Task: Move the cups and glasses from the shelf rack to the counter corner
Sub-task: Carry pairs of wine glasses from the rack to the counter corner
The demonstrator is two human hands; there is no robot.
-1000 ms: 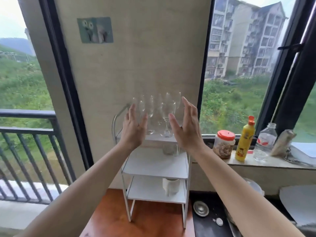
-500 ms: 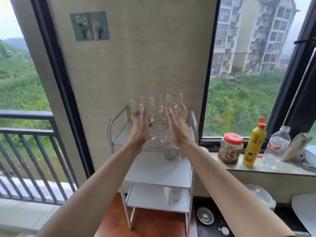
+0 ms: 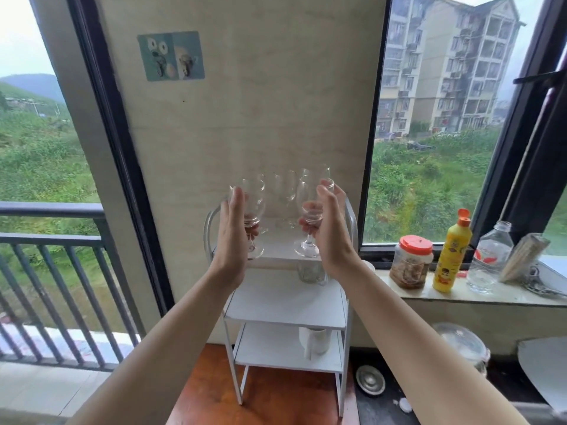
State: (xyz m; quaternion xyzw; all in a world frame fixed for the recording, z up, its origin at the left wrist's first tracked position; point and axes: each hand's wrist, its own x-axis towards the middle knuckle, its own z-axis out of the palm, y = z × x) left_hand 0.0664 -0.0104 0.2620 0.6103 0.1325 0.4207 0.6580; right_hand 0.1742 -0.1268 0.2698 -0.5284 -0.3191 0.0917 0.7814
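Note:
A white three-tier shelf rack (image 3: 285, 311) stands against the wall on a wooden counter. Its top shelf holds several clear stemmed glasses. My left hand (image 3: 230, 240) wraps the bowl of the front left wine glass (image 3: 256, 204); its fingers show through the glass. My right hand (image 3: 333, 231) wraps the bowl of the front right wine glass (image 3: 306, 210). Both glass feet rest on the top shelf. More stemmed glasses (image 3: 285, 191) stand behind, between my hands. A glass tumbler (image 3: 310, 273) sits on the middle shelf and a white mug (image 3: 316, 342) on the bottom one.
To the right, the windowsill carries a red-lidded jar (image 3: 412, 262), a yellow squeeze bottle (image 3: 451, 253) and a clear bottle (image 3: 491, 256). Below it lie a glass pot lid (image 3: 463, 342) and a small metal lid (image 3: 370, 380). Reddish wooden counter (image 3: 276, 397) lies in front of the rack.
Both hands have moved inward from open, spread poses and closed around the two front wine glasses. The view has shifted slightly.

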